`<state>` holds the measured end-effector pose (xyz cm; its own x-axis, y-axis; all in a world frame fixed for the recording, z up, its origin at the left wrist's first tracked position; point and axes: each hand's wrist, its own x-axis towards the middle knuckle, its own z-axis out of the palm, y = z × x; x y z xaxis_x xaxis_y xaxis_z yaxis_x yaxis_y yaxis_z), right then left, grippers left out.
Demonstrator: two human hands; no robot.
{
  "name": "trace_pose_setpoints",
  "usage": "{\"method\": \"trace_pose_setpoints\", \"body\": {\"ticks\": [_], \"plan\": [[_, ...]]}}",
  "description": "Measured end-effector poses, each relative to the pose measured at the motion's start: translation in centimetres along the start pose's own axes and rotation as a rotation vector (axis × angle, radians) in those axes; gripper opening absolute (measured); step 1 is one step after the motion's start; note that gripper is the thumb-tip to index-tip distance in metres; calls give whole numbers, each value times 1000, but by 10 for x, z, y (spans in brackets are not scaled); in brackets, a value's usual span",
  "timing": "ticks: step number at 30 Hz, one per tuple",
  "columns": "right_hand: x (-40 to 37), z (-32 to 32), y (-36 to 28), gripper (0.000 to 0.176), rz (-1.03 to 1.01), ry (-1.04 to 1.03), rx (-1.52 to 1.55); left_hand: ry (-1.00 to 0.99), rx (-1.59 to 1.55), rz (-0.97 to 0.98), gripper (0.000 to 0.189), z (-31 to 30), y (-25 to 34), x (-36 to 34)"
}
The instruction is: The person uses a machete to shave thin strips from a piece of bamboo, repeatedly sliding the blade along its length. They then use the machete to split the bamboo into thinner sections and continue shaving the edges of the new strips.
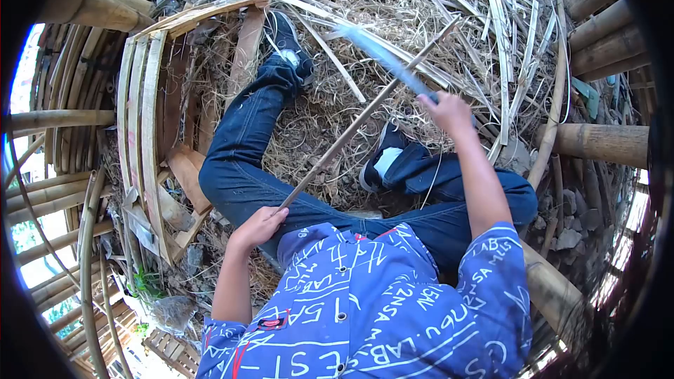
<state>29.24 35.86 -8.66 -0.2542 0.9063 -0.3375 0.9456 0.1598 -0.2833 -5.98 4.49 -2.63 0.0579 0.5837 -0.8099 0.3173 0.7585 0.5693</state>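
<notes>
My left hand [260, 228] is closed around the lower end of a long, thin bamboo stick [354, 125], close over my thigh. The stick slants up and away to the right across the space between my legs. My right hand [451, 114] is closed on the handle of a knife [382, 52], which the fingers mostly hide. Its long blade is smeared by motion and points up and to the left, crossing the stick near its far end in this view.
Curled shavings [330, 126] cover the ground between my legs. Split bamboo strips [500, 42] lie at the far side and right. A wooden slatted frame [147, 119] stands at left. Thick bamboo poles [597, 144] jut in from the sides, with stones [567, 238] at right.
</notes>
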Motion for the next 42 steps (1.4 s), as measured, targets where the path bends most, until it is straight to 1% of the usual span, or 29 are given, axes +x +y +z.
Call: {"method": "trace_pose_setpoints", "body": {"ticks": [1, 3, 4, 5, 7, 8, 9, 11, 12, 13, 14, 15, 16, 17, 19, 21, 24, 26, 27, 29, 31, 33, 34, 35, 36, 37, 39, 41, 42], "plan": [[13, -6, 13, 70, 118, -1, 3, 10, 54, 31, 41, -1, -1, -2], [29, -11, 29, 72, 191, 61, -49, 2, 25, -1, 41, -1, 1, -3], [32, -9, 34, 73, 162, 115, -48, -9, 0, -34, 41, -2, 4, 0], [35, -7, 39, 73, 163, 124, -48, -8, 4, -26, 41, -3, 7, 0], [22, -8, 25, 73, 122, 15, 4, 2, -57, -127, 39, -2, 11, -3], [14, 0, 21, 72, 66, 17, -6, 0, -55, -128, 39, -3, 11, -2], [3, 1, 14, 72, 68, 16, -5, -23, -77, -143, 40, -5, 10, -3], [-12, -1, 4, 72, -22, -72, -114, -47, -95, -162, 41, -9, 8, -5], [-9, 5, 18, 73, -29, -57, -13, -35, -103, -130, 40, -9, 5, -11], [-6, -3, 24, 75, 23, -64, -43, -26, -110, -100, 39, -8, 0, -17], [2, -4, 36, 75, 149, -29, 28, -29, -105, -98, 39, -7, -3, -21], [12, -5, 49, 75, 270, 10, 98, -14, -28, -88, 41, -7, -6, -25], [19, -3, 61, 75, 270, 66, 44, 4, 48, -80, 42, -6, -9, -28], [26, 1, 70, 74, 268, 120, -12, 9, 48, -75, 42, -5, -10, -31], [34, -12, 62, 73, 253, 112, -23, 6, -55, -135, 42, -4, -10, -31], [29, -17, 61, 72, 264, 72, -60, -14, -81, -146, 42, -5, -10, -33], [27, -23, 66, 71, 228, 85, -85, -6, -80, -155, 43, -8, -14, -39], [26, -16, 69, 73, 171, 109, -143, -9, 84, -74, 44, -14, -16, -46], [23, -12, 64, 73, 168, 112, -143, -7, 83, -72, 44, -16, -19, -47], [18, -8, 47, 74, 155, 74, -81, -9, 113, -144, 45, -17, -24, -45], [7, -7, 39, 76, 141, 64, -39, 28, 153, -110, 44, -13, -21, -52], [-5, -13, 34, 76, -17, -41, -105, 62, 188, -78, 43, -11, -17, -65], [-10, -20, 29, 75, -64, -29, -167, 56, 260, -114, 42, -15, -15, -73], [-7, -22, 34, 75, -59, -30, -164, 50, 333, -153, 41, -20, -14, -83], [-3, -24, 46, 74, -49, 44, -138, 54, 323, -117, 38, -25, -16, -97], [0, -26, 60, 73, -37, 113, -114, 44, 324, -124, 38, -27, -11, -114], [17, -37, 99, 73, 206, 53, 1, 71, 369, -117, 35, -29, 4, -142], [13, -53, 118, 71, 382, 57, 17, 45, 383, -148, 33, -32, 4, -158], [12, -51, 134, 71, 378, 60, 16, 19, 409, -178, 31, -35, 2, -162]]}}
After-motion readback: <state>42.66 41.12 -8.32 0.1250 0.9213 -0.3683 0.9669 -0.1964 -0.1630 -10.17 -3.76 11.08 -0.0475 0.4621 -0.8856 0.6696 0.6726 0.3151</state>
